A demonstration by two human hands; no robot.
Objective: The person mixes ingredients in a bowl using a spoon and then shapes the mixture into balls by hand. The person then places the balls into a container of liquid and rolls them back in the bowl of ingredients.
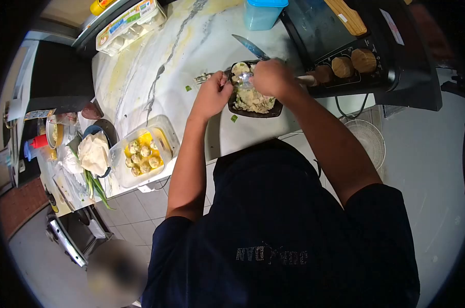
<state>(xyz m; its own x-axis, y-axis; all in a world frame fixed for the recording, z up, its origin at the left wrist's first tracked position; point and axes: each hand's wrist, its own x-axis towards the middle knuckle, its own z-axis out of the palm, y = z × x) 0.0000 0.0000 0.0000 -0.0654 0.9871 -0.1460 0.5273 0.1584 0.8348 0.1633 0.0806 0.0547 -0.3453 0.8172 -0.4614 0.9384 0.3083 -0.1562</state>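
A dark square dish (280,111) holds a pale, chunky mixture (254,100) with green bits. My left hand (213,95) is closed at the dish's left edge, beside a fork (203,78); whether its fingers grip the fork is unclear. Over the upper part of the dish my right hand (273,78) is closed around the light handle of a spoon (245,79), whose shiny bowl touches the mixture. Just above my right hand, a knife (250,46) lies on the marble counter (181,56).
Lower left, a clear plastic container (120,172) holds several coated balls in yellow liquid. Beside it are a bowl of pale sheets (94,153) and green onions (96,190). An egg carton (129,28), blue-lidded tub (264,15) and black stove (356,66) border the counter.
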